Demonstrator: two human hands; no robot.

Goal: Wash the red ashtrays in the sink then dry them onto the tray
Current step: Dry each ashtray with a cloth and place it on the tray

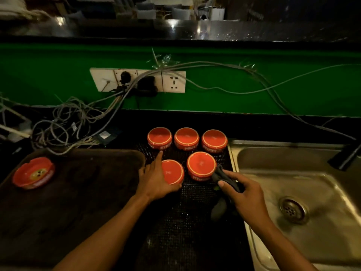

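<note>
Ashtrays sit upside down on a dark mesh mat on the table, three in a back row and two nearer, with the steel sink just to their right. The left hand has its grip spread over the near-left ashtray, fingers touching its side, while the right hand pinches a grey cloth (its tip touching the near-right ashtray). One more red ashtray lies right way up on the brown tray at the left, well apart from the others.
</note>
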